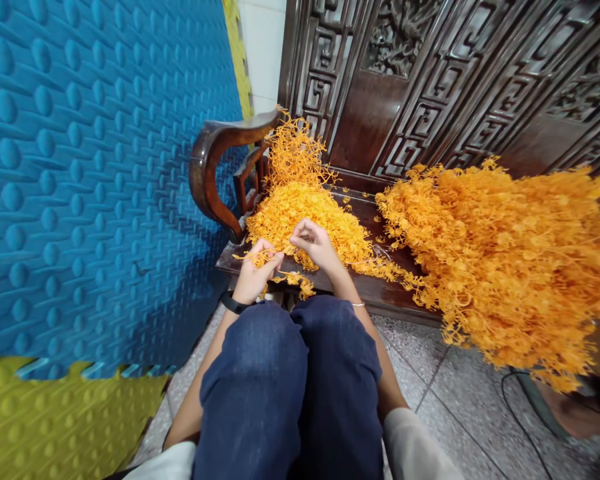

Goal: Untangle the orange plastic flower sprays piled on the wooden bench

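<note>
My left hand [256, 272], with a dark band at the wrist, is closed around thin orange plastic sprigs [266, 253]. Some of their ends stick out past the fingers, and a short strand [300, 281] hangs just below it. A little to the right and higher, my right hand [316, 244] is curled with thumb and forefinger pinched. Whatever sits between those fingertips is too small to make out. Directly behind both hands lies a heap of small orange plastic pieces [305, 207], and looser branching sprigs [297, 150] rise at its back.
The heap rests on a dark wooden bench [395, 292] with a curved armrest [205, 160] and carved back [365, 113]. A large orange bundle [520, 260] overhangs the bench at right. Blue foam matting [80, 167] stands on the left. A black cable [513, 407] crosses the tiled floor.
</note>
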`<state>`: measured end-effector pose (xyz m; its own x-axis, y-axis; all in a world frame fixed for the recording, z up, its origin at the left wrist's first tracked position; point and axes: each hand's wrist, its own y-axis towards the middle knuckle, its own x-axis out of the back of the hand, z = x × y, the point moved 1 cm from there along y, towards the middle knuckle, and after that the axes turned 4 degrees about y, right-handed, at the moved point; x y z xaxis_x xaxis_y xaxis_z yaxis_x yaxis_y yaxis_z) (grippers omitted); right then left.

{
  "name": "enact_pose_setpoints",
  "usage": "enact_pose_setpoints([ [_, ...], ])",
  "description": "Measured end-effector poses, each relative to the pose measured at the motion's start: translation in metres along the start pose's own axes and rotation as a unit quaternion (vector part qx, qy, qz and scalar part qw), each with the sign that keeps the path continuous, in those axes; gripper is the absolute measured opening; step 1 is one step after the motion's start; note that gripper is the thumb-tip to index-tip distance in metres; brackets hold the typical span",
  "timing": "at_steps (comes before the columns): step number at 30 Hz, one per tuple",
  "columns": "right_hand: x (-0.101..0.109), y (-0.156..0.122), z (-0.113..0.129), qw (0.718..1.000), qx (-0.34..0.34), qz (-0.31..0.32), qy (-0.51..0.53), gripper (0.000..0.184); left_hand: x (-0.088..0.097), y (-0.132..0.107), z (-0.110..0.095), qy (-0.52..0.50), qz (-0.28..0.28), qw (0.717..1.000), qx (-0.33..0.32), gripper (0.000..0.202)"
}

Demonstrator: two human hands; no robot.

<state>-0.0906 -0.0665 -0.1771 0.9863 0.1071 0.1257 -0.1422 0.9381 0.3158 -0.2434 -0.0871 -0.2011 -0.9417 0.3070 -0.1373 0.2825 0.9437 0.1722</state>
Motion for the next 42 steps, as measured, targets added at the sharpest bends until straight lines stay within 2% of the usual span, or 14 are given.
enact_pose_setpoints([
  [3,0.002,0.001,-0.002,0.996,0.036,-0.056,-0.055,0.022,-0.002,0.003,0.002,0.009,-0.020,1.000,-0.012,0.028],
  [7,0.020,-0.001,0.002,0.957,0.080,-0.246,-0.130,0.010,0.004,0.001,0.003,-0.009,-0.121,0.991,-0.049,0.027],
  [9,0.027,0.000,0.005,0.942,0.101,-0.292,-0.130,0.010,0.007,-0.001,0.003,-0.031,-0.136,0.989,-0.043,0.029],
  [13,0.029,0.011,0.008,0.950,0.120,-0.251,-0.141,0.017,0.006,-0.003,0.001,-0.046,-0.070,0.996,-0.026,0.032],
  [16,0.030,0.024,0.006,0.960,0.091,-0.253,-0.083,0.023,0.007,-0.003,0.001,-0.054,-0.077,0.995,-0.016,0.032],
  [19,0.032,0.029,0.007,0.968,0.084,-0.234,-0.038,0.040,0.010,-0.004,0.001,-0.052,-0.082,0.995,-0.006,0.032],
  [21,0.030,0.023,0.010,0.977,0.077,-0.196,-0.032,0.036,0.014,-0.004,0.001,-0.051,-0.087,0.995,-0.006,0.031],
  [24,0.023,0.008,0.020,0.996,0.036,-0.080,-0.028,0.019,0.018,-0.003,0.003,-0.059,-0.120,0.991,-0.008,0.032],
  [26,0.016,-0.001,0.026,0.999,-0.006,0.046,-0.028,0.018,0.021,-0.003,0.004,-0.065,-0.147,0.987,-0.010,0.033],
  [29,0.008,-0.008,0.030,0.967,-0.059,0.246,-0.035,0.020,0.023,-0.003,0.005,-0.075,-0.178,0.981,-0.017,0.032],
  [31,0.006,-0.009,0.028,0.952,-0.069,0.296,-0.035,0.025,0.024,-0.003,0.004,-0.083,-0.192,0.978,-0.021,0.032],
  [33,0.007,-0.008,0.024,0.955,-0.068,0.285,-0.036,0.025,0.023,-0.004,0.003,-0.092,-0.191,0.977,-0.019,0.030],
  [36,0.010,-0.009,0.014,0.962,-0.082,0.258,-0.024,0.024,0.023,-0.004,0.001,-0.104,-0.158,0.982,-0.003,0.025],
  [42,0.016,-0.013,-0.001,0.990,-0.074,0.120,0.029,0.017,0.027,-0.005,-0.004,-0.131,-0.116,0.985,-0.006,0.027],
])
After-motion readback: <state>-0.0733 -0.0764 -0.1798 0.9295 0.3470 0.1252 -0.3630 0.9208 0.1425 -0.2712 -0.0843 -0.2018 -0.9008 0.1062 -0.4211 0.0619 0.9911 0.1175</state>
